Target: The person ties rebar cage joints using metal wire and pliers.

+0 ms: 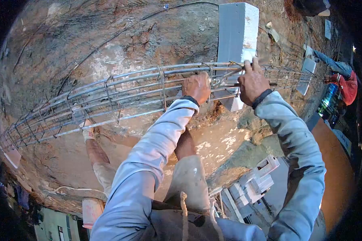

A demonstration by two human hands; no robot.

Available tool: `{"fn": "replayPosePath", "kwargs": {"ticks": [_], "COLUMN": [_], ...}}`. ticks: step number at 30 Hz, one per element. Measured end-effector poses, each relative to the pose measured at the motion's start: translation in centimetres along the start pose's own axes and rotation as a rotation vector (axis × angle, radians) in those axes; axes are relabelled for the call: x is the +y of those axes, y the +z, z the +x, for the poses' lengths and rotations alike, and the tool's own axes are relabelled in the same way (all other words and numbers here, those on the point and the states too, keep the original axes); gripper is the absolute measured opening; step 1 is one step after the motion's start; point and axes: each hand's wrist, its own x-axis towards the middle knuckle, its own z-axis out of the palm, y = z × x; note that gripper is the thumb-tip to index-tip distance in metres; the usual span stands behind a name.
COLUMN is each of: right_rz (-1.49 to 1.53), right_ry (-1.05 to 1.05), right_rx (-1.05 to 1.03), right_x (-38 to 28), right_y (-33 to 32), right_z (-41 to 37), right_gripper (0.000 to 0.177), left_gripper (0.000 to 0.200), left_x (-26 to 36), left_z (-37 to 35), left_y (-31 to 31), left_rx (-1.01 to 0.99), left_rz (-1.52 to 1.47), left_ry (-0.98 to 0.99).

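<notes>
A long cage of steel reinforcing bars [136, 75] with tied stirrups runs across the view in front of me. My left hand [197, 87] is closed around bars near the cage's middle. Just to its right, my right hand [253, 83] grips what look like metal pincers [228, 75], their jaws close to my left fingers at the bars. The fingers partly hide the handles. Behind and below the cage there, a pale rectangular block [231, 32] lies across its line. Whether tie wire is in the jaws is too small to tell.
Muddy, uneven ground [120, 40] surrounds the cage. More pale blocks [307, 74] lie near its right end. A person in red [346, 86] is at the far right. My shoe [85, 122] shows just below the cage. White masonry pieces [253, 180] sit at lower right.
</notes>
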Motion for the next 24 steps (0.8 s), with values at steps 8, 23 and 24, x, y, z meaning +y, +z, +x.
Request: {"fn": "replayPosePath", "kwargs": {"ticks": [8, 23, 24], "right_rz": [-0.091, -0.246, -0.298], "right_ry": [-0.013, 0.051, 0.047], "right_rx": [0.250, 0.217, 0.177], "right_x": [-1.9, -4.4, -4.8], "right_y": [1.2, 1.0, 0.9], "right_z": [-1.9, -3.5, -3.1], "right_gripper": [0.027, 0.023, 0.023], "left_gripper": [0.020, 0.024, 0.024], "left_x": [-0.4, -0.6, -0.5], "left_z": [0.5, 0.8, 0.8], "left_y": [0.1, 0.9, 0.7], "left_rx": [-0.046, -0.012, -0.010], "left_rz": [-0.010, 0.047, 0.047], "left_ry": [-0.037, -0.056, -0.056]}}
